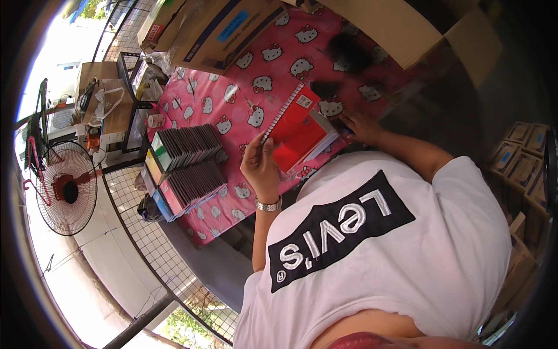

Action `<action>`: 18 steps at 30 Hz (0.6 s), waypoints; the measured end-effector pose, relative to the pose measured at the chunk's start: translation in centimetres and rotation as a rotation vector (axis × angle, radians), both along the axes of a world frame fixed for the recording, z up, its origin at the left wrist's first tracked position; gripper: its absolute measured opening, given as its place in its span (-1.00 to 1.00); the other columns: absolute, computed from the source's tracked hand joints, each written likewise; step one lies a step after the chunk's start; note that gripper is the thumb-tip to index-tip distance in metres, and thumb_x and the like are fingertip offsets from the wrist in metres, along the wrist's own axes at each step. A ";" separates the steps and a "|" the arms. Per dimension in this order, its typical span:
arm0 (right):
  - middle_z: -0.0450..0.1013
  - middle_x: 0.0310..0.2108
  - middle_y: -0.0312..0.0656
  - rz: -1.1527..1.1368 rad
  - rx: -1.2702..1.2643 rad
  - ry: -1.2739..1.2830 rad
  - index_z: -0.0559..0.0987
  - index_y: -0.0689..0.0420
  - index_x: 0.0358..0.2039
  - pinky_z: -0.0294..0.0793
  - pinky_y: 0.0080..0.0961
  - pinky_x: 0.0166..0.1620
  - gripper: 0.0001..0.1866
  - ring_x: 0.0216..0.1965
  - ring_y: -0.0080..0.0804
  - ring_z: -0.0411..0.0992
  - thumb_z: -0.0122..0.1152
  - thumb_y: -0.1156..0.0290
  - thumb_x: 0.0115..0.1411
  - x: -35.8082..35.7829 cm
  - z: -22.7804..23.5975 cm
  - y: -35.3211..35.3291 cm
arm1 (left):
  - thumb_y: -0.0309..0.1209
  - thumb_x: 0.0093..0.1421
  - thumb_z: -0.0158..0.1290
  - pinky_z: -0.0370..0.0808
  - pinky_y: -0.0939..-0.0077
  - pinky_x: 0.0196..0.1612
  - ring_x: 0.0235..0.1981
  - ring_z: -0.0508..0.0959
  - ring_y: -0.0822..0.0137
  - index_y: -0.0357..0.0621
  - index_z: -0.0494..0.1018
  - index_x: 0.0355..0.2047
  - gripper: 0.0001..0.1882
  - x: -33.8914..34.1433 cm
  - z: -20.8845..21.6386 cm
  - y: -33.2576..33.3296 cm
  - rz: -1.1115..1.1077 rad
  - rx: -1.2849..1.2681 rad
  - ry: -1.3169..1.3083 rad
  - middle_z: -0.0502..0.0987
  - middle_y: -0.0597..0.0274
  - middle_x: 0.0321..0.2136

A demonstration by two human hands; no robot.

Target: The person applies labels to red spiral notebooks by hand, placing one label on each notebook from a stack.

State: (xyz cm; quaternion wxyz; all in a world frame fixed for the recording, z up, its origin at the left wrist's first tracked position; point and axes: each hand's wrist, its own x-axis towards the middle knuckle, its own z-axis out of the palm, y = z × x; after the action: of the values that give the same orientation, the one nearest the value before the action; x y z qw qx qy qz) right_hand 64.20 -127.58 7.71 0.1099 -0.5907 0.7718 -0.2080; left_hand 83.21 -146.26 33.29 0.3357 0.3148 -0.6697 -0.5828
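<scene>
A red spiral notebook [296,129] lies tilted over the pink table cover, its white coil along the upper left edge. Some white pages show past its red cover at the right. The thumb and fingers of my left hand [260,164] close on the coil edge at the notebook's lower left end; a metal watch is on that wrist. Beside the notebook's right edge is my right hand [360,127], its fingers curled around something small and dark with a bit of blue, too unclear to name. Just beyond the notebook lies a small black object [324,89].
Stacks of spiral notebooks [189,166] stand at the table's left edge. Cardboard boxes [229,32] sit at the far side, with open flaps [386,29] at far right. A blurred black item [349,51] lies far right. A fan [68,189] stands left, beyond wire mesh.
</scene>
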 end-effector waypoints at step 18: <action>0.44 -0.07 0.01 0.210 -0.616 -0.223 0.52 0.24 0.04 0.44 -0.18 0.08 -0.38 -0.01 -0.06 0.42 0.40 0.23 -0.04 2.9 26.2 -5.1 | -0.68 0.25 0.04 0.56 0.61 -0.21 -0.29 0.63 0.45 -0.41 0.49 -0.08 -0.77 -0.3 -2.1 -1.2 0.024 -0.185 0.030 0.63 0.18 -0.37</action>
State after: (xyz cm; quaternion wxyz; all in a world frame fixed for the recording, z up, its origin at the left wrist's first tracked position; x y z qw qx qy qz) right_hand 67.14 -132.68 33.88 0.0308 -0.6459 0.5911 -0.4821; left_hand 82.89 -147.44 31.23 0.3802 0.2818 -0.7118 -0.5190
